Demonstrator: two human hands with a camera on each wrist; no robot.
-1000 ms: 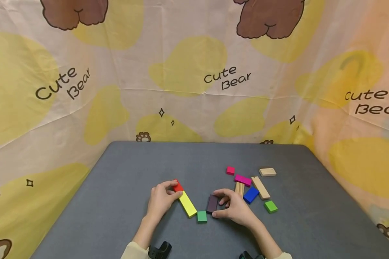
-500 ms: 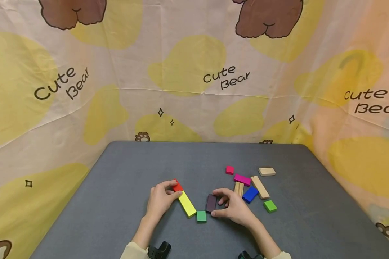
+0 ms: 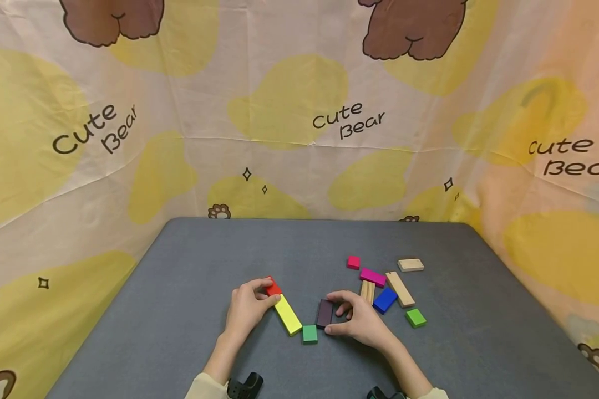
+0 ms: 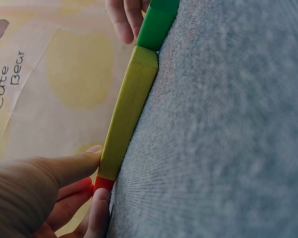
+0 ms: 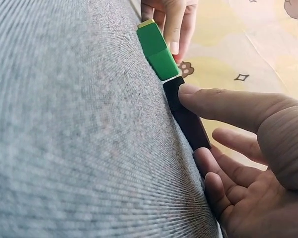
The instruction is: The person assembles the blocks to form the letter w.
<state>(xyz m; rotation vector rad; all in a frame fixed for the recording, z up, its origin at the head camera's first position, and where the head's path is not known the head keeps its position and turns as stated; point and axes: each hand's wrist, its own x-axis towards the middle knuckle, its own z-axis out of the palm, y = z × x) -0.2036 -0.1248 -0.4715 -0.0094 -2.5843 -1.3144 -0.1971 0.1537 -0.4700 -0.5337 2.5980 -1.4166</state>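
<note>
My left hand [image 3: 247,307] pinches the red block [image 3: 273,286], index finger at its far end and thumb where it meets the yellow block [image 3: 288,315]. Red and yellow lie end to end in a slanted line. At the yellow block's near end sits a small green block [image 3: 309,334], apparently touching at a corner. With thumb and index finger, my right hand [image 3: 363,321] holds the dark purple block [image 3: 324,313] by its two ends. In the right wrist view this purple block [image 5: 188,116] lies flat on the cloth, right beside the green block [image 5: 158,52].
Right of my right hand lie a blue block [image 3: 385,300], a magenta block [image 3: 373,277], a pinkish-red cube [image 3: 353,262], a light green block [image 3: 416,317] and several plain wooden blocks [image 3: 400,289]. The grey table [image 3: 219,249] meets a printed curtain [image 3: 279,166] behind.
The whole view has shifted very slightly. Both hands and the blocks keep the same places relative to each other.
</note>
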